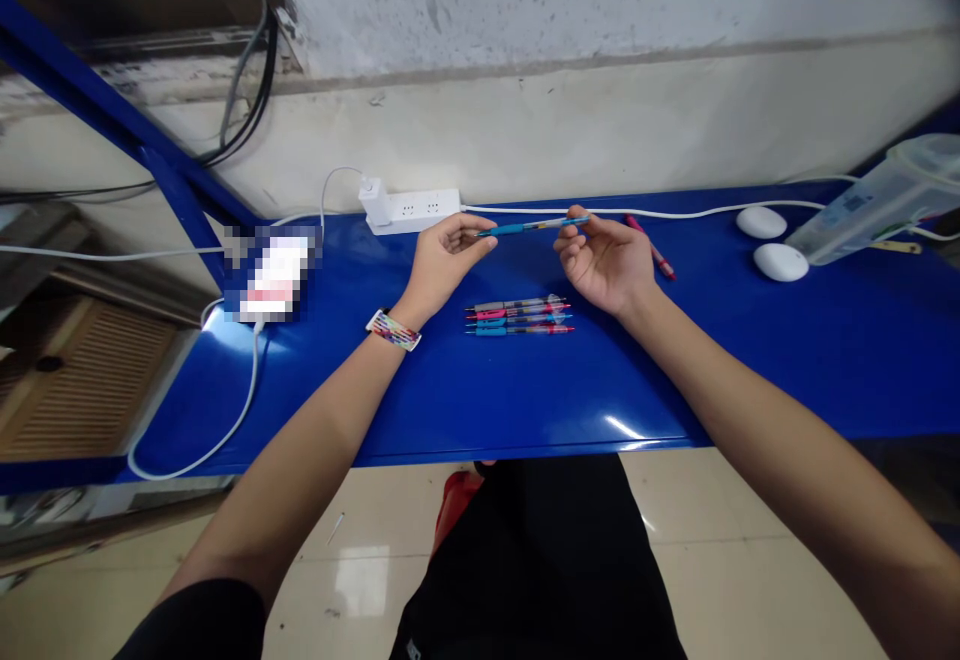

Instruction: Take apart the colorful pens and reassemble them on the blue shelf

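Between my two hands a blue pen [517, 228] with a clear barrel is held level above the blue table. My left hand [448, 250] pinches its left end between thumb and fingers. At the other end, my right hand [606, 255] is palm up, with thumb and forefinger closed on the pen. Below them several pens [517, 316] lie side by side in a neat row, with grey, pink and blue grips. A red pen [651, 248] lies at a slant just behind my right hand, partly hidden by it.
A white power strip [416, 210] with a plugged-in charger stands against the wall. At the left lies a blurred-out phone [276, 278] on a white cable. Two white rounded devices [780, 262] and a tilted clear plastic container [862, 202] are at the right.
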Demonstrator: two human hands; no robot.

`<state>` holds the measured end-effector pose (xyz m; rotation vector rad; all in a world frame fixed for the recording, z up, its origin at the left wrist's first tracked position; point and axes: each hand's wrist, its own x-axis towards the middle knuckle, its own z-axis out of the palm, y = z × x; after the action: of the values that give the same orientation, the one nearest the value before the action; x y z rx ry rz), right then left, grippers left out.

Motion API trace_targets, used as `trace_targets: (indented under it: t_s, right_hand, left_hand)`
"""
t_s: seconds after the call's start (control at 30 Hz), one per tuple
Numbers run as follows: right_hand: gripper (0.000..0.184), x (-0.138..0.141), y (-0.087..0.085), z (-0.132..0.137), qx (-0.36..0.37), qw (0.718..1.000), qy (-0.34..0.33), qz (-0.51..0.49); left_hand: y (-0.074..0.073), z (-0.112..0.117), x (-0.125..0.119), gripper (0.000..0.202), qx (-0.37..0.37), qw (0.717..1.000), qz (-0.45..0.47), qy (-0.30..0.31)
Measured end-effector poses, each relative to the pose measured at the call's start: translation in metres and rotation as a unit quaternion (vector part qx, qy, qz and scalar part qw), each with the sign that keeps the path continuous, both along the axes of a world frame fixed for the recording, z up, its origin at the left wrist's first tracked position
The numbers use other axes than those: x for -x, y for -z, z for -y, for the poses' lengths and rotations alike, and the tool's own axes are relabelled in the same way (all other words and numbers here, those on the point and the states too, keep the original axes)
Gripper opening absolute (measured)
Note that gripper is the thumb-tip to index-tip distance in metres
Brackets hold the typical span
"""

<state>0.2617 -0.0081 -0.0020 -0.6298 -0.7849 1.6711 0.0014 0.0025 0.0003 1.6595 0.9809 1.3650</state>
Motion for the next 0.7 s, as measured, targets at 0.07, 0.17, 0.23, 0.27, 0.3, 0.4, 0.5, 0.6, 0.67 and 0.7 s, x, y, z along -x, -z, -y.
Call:
trace_targets:
  t_s: [0.07,0.17,0.23,0.27,0.3,0.4,0.5,0.6,0.67,0.7]
  right_hand:
    - [0.016,0.0008,-0.0018,0.0004,0.009,1.000,0.019,0.010]
    - [0.019,0.0015,-0.0046,0.0019,-0.002,0.999,0.035,0.035]
    - [0.019,0.0011,-0.0051,0.0027,-0.016,0.998,0.036,0.058]
    - [0.019,0.0007,-0.0048,0.0029,-0.023,0.997,0.035,0.069]
    - [0.019,0.0003,-0.0043,0.0031,-0.029,0.996,0.034,0.075]
    - [0.025,0.0001,-0.0023,0.0036,-0.036,0.997,0.033,0.058]
    - [0.031,0.0003,-0.0011,0.0035,-0.034,0.999,0.031,0.024]
    - [0.028,-0.0005,-0.0010,0.0022,-0.035,0.999,0.024,0.028]
    - [0.024,-0.0016,-0.0014,0.0015,-0.037,0.998,0.023,0.042]
    - [0.023,-0.0021,-0.0017,0.0013,-0.037,0.998,0.023,0.046]
  left_hand:
    - [0.0014,-0.0011,0.0005,0.013,0.000,1.000,0.011,0.003]
    - [0.0034,-0.0032,0.0009,0.012,0.004,1.000,0.017,-0.003]
    - [0.0039,-0.0040,0.0010,0.012,0.003,1.000,0.014,-0.006]
    - [0.0038,-0.0041,0.0010,0.012,0.001,1.000,0.014,-0.007]
    - [0.0035,-0.0041,0.0010,0.011,-0.001,1.000,0.013,-0.009]
    - [0.0023,-0.0036,0.0009,0.010,-0.002,1.000,0.010,-0.013]
    - [0.0012,-0.0025,0.0005,0.009,-0.004,1.000,0.008,-0.016]
    - [0.0006,-0.0009,-0.0001,0.010,-0.007,1.000,0.011,-0.016]
    - [0.0003,-0.0001,-0.0006,0.011,-0.010,1.000,0.019,-0.010]
    - [0.0003,0.0002,-0.0009,0.011,-0.011,1.000,0.023,-0.008]
